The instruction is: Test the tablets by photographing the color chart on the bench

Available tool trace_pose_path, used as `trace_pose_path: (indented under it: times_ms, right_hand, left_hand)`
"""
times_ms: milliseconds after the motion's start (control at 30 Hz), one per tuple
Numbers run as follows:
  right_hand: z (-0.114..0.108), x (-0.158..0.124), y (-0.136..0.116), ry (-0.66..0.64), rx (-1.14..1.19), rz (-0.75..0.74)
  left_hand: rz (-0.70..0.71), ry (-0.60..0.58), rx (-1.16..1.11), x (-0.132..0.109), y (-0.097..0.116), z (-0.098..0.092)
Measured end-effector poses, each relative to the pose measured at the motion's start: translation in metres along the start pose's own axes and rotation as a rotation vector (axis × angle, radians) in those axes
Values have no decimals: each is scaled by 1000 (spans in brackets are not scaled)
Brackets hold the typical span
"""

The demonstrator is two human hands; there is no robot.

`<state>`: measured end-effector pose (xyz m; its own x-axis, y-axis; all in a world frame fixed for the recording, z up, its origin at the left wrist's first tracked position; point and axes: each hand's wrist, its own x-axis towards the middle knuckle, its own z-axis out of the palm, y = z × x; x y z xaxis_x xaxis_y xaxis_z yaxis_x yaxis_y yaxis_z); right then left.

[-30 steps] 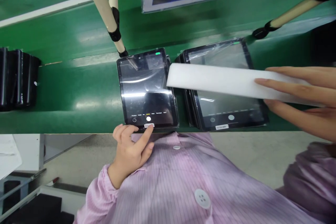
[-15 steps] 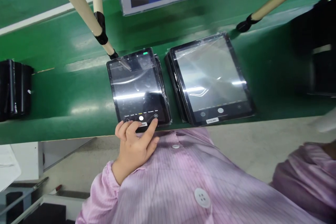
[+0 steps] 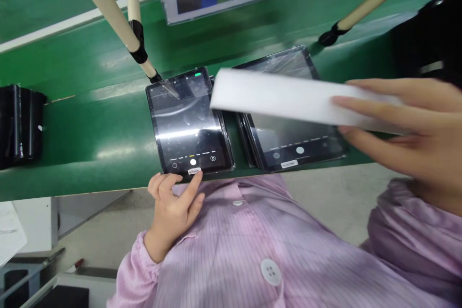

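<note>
Left hand [image 3: 172, 204], loosely curled, fingers the left tablet [image 3: 189, 122]; right hand [image 3: 400, 127] grips a white board [image 3: 281, 98].

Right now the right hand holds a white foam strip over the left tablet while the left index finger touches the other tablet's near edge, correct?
Not quite. In the head view the right hand holds the white foam strip over the right tablet; the left hand touches the left tablet.

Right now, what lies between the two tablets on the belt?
Only a narrow strip of green belt, partly overhung by the white foam sheet; seen in the head view.
</note>
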<state>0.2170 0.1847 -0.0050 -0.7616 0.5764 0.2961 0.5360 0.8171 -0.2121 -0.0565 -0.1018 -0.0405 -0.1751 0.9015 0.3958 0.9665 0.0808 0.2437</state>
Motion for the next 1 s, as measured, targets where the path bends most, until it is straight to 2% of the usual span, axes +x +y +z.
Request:
trace_pose_path:
  times_ms: [67,133,267,433,600,767,900,1000]
  right_hand:
    - [6,13,-3,-29,66,-126]
    - [11,24,-1,-77,70,-192]
    - [18,31,7,-61,9,-200]
    - [22,26,11,-5,-25,-189]
    - [18,26,11,-84,-30,-121]
    - [16,28,9,-27,-66,-213]
    - [16,30,7,-34,-84,-258]
    - [15,30,5,-16,-102,-261]
  left_hand:
    - [-21,-6,18,-7,-3,-2]
    - [-43,-24,37,-13,-6,-4]
    - [-45,-56,55,-20,-12,-5]
    - [-44,-3,21,-13,-17,0]
    - [-38,16,3,0,-17,3]
    - [-23,52,1,4,-18,4]
    - [-42,3,50,1,-21,6]
    - [-7,82,3,-5,-24,4]
